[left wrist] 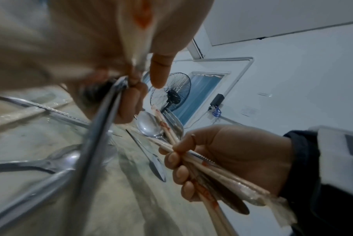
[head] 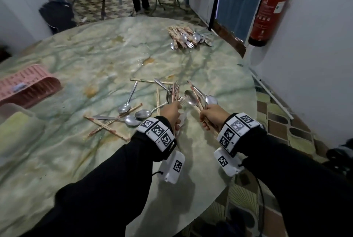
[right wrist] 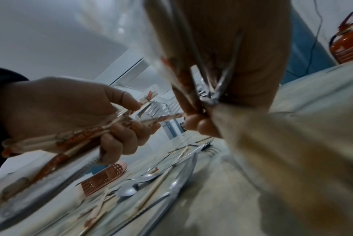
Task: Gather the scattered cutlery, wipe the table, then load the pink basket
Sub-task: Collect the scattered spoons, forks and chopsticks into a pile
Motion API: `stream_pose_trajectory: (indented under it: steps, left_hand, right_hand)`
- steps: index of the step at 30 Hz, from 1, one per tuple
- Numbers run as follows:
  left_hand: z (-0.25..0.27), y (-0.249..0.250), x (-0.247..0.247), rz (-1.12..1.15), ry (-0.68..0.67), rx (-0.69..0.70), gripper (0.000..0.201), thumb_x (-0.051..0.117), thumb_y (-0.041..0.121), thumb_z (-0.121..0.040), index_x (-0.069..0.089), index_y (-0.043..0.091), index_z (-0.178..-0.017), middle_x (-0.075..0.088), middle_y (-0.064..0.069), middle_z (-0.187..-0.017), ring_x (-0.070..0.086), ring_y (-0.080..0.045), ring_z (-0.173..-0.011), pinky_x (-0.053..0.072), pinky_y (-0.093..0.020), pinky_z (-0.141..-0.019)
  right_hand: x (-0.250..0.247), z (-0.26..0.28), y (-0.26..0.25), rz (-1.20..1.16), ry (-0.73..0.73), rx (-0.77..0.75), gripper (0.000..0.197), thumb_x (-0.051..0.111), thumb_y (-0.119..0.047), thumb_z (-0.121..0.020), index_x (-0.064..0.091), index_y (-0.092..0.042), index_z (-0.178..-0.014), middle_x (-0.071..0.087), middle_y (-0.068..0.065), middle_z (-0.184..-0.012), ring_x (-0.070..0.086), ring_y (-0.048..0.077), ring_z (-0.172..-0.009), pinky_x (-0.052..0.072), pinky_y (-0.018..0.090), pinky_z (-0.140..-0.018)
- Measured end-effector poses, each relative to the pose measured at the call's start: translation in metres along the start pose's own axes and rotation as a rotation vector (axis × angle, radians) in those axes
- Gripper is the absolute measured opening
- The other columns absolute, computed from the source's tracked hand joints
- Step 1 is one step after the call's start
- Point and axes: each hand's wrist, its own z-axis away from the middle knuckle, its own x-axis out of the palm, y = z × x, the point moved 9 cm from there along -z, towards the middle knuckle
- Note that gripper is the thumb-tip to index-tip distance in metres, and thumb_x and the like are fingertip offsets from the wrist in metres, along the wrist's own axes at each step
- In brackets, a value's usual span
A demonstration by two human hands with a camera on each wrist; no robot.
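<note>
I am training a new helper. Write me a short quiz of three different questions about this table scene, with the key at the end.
1. True or false: the pink plastic slotted basket lies on the table's left side with no cutlery visible in it.
2. Multiple choice: what does the right hand grip? A) a cloth B) a bundle of metal spoons and wrapped chopsticks C) nothing
3. Fill in: the left hand grips a bundle that includes metal ____.

Key: 1 true; 2 B; 3 forks
</note>
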Motion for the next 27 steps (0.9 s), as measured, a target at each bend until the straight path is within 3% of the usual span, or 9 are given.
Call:
stream_pose_trajectory:
  steps: [4,7,11,15,19,22,24,27]
  left_hand:
    - [-0.01,0.002,0.032,0.153,0.057,-0.04,0.014,0.033,0.016,-0.085,0.034,0.018,-0.072,0.024,0.001,-0.058,0.02,-0.012,-0.046,0.017,-0.017,-0.045]
    - [-0.015,0.0,0.059,0.207,0.109,-0.066,0.015,0.032,0.014,-0.085,0.033,0.018,-0.071,0.024,0.001,-0.056,0.021,-0.011,-0.04,0.018,-0.012,-0.041]
    - [-0.021,0.006,0.082,0.252,0.235,-0.057,0.02,0.031,0.013,-0.09,0.035,0.015,-0.071,0.027,-0.001,-0.058,0.022,-0.012,-0.045,0.017,-0.018,-0.046]
    - [-0.032,0.016,0.093,0.269,0.326,-0.024,0.027,0.03,0.014,-0.095,0.038,0.014,-0.069,0.03,-0.001,-0.058,0.027,-0.014,-0.046,0.021,-0.023,-0.045]
    - [-0.048,0.033,0.091,0.294,0.371,0.009,0.027,0.031,0.009,-0.096,0.039,0.013,-0.07,0.032,-0.001,-0.06,0.03,-0.014,-0.048,0.026,-0.025,-0.046]
    - [-0.066,0.05,0.086,0.325,0.396,0.052,0.02,0.032,0.004,-0.094,0.043,0.012,-0.078,0.035,-0.001,-0.063,0.033,-0.013,-0.05,0.03,-0.025,-0.049]
    - [-0.082,0.065,0.085,0.301,0.398,0.107,0.017,0.032,-0.001,-0.091,0.045,0.009,-0.094,0.037,-0.004,-0.065,0.036,-0.014,-0.05,0.032,-0.027,-0.048]
    - [-0.108,0.09,0.087,0.228,0.382,0.155,0.027,0.034,-0.004,-0.089,0.044,0.012,-0.109,0.041,-0.006,-0.065,0.039,-0.016,-0.05,0.035,-0.026,-0.046]
  right_hand:
    - [-0.026,-0.021,-0.013,0.131,-0.102,-0.079,0.016,0.044,0.017,-0.081,0.049,0.002,-0.081,0.039,0.012,-0.061,0.037,0.006,-0.021,0.028,0.01,-0.029]
    - [-0.05,-0.038,-0.017,0.234,-0.18,-0.09,0.019,0.046,0.016,-0.082,0.048,-0.001,-0.072,0.039,0.01,-0.061,0.041,0.008,-0.026,0.029,0.011,-0.03]
    - [-0.075,-0.061,-0.023,0.4,-0.262,-0.151,0.023,0.052,0.012,-0.081,0.048,-0.006,-0.067,0.045,0.011,-0.059,0.044,0.02,-0.048,0.036,0.02,-0.04]
    - [-0.096,-0.083,-0.029,0.472,-0.273,-0.198,0.016,0.053,0.016,-0.08,0.052,0.0,-0.082,0.045,0.01,-0.059,0.045,0.017,-0.044,0.033,0.014,-0.033]
    - [-0.1,-0.113,-0.036,0.556,-0.321,-0.222,0.016,0.056,0.013,-0.081,0.053,-0.003,-0.083,0.048,0.012,-0.067,0.044,0.019,-0.051,0.037,0.025,-0.049]
    - [-0.102,-0.139,-0.045,0.635,-0.34,-0.254,0.018,0.058,0.01,-0.081,0.054,-0.004,-0.091,0.05,0.014,-0.074,0.042,0.017,-0.053,0.034,0.026,-0.05]
    - [-0.102,-0.157,-0.055,0.679,-0.367,-0.287,0.025,0.059,0.009,-0.08,0.057,-0.003,-0.102,0.051,0.014,-0.08,0.042,0.013,-0.054,0.035,0.023,-0.049]
    - [-0.105,-0.188,-0.075,0.738,-0.383,-0.323,0.032,0.062,0.01,-0.079,0.057,0.0,-0.11,0.052,0.012,-0.091,0.046,0.016,-0.065,0.033,0.016,-0.051]
